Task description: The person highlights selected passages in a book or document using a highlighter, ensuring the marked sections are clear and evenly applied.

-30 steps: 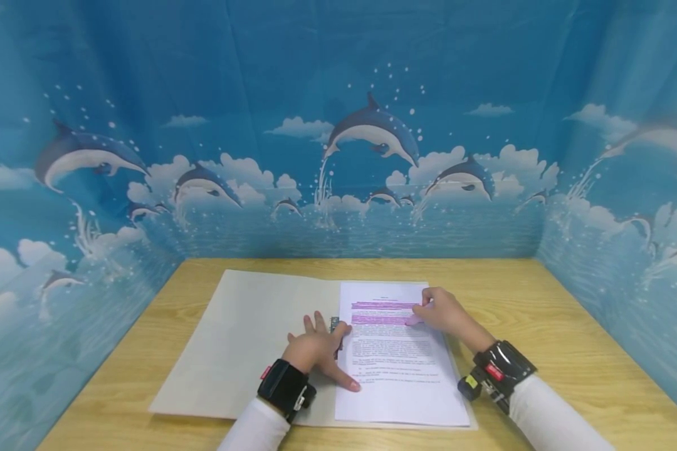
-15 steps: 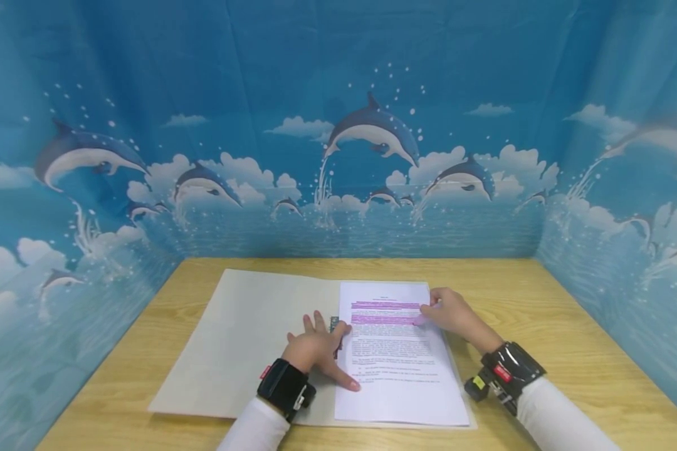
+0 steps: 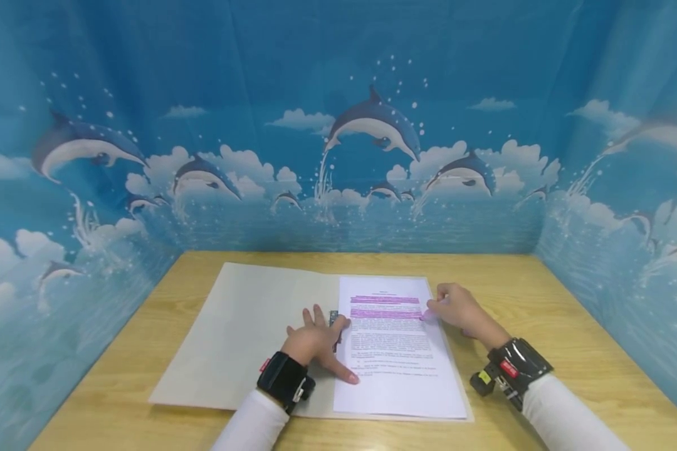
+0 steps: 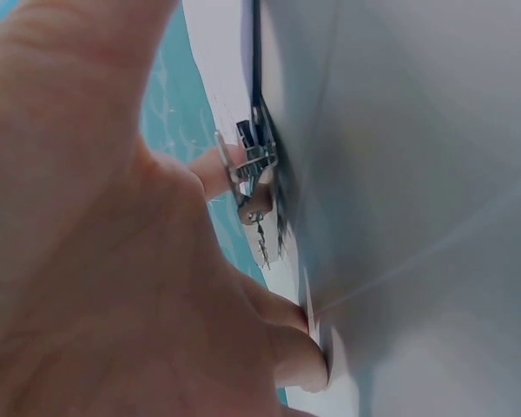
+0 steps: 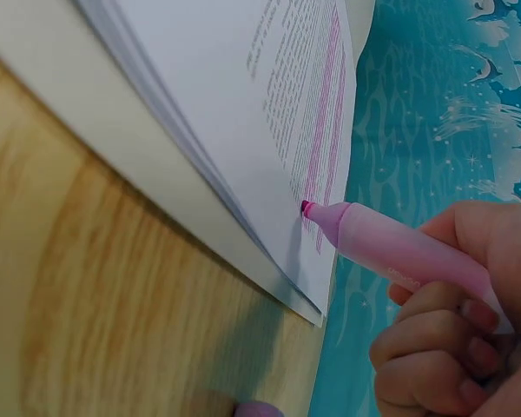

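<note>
My right hand point(image 3: 457, 307) grips a pink highlighter point(image 5: 408, 252), its dark magenta tip right at the page beside the text lines. The printed sheets point(image 3: 397, 394) lie stacked on the right side of an opened cream folder point(image 3: 254, 313). Several lines in the upper part of the page carry pink-purple strokes. My left hand point(image 3: 316, 344) rests with spread, straight fingers across the folder's middle, thumb and forefinger on the left edge of the page. Beneath it, a metal clip point(image 4: 253, 161) at the folder's spine shows between the fingers.
The folder lies on a wood-grain table point(image 3: 519, 300). Behind and at both sides hangs a blue curtain point(image 3: 271, 75) printed with dolphins. At the bottom of the right wrist view, a small purple object point(image 5: 259, 409) shows partly over the table.
My right hand has moved right with the highlighter, along the marked line to its right end. The pink stroke now reaches further right. My left hand stays on the page.
</note>
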`<move>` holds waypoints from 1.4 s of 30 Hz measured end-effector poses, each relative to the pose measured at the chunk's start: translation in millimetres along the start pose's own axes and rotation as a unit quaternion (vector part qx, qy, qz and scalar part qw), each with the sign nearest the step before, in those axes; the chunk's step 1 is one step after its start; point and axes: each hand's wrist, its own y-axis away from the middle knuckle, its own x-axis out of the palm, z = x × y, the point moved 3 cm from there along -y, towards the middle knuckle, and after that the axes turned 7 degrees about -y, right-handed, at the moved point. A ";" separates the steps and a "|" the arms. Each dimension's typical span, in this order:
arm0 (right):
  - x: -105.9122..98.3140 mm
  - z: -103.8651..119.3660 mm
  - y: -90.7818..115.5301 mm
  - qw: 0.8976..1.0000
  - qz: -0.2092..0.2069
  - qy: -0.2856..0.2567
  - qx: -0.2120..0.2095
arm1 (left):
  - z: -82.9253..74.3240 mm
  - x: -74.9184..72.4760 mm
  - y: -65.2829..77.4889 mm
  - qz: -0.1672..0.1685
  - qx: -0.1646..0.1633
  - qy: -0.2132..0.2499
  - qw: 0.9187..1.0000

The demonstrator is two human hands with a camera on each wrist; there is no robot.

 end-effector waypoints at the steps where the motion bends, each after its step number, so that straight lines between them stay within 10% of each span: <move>1: -0.7 -0.2 0.0 1.000 0.001 0.000 0.001 | 0.0 0.0 0.0 0.001 0.000 -0.001 1.000; 27: -1.9 3.5 0.1 1.000 -0.013 -0.025 -0.006 | -1.0 -3.4 4.4 -0.004 0.001 0.003 1.000; 42: 58.5 60.1 -10.8 0.993 -0.014 -0.022 -0.116 | 0.4 -0.5 0.8 -0.005 0.000 -0.012 1.000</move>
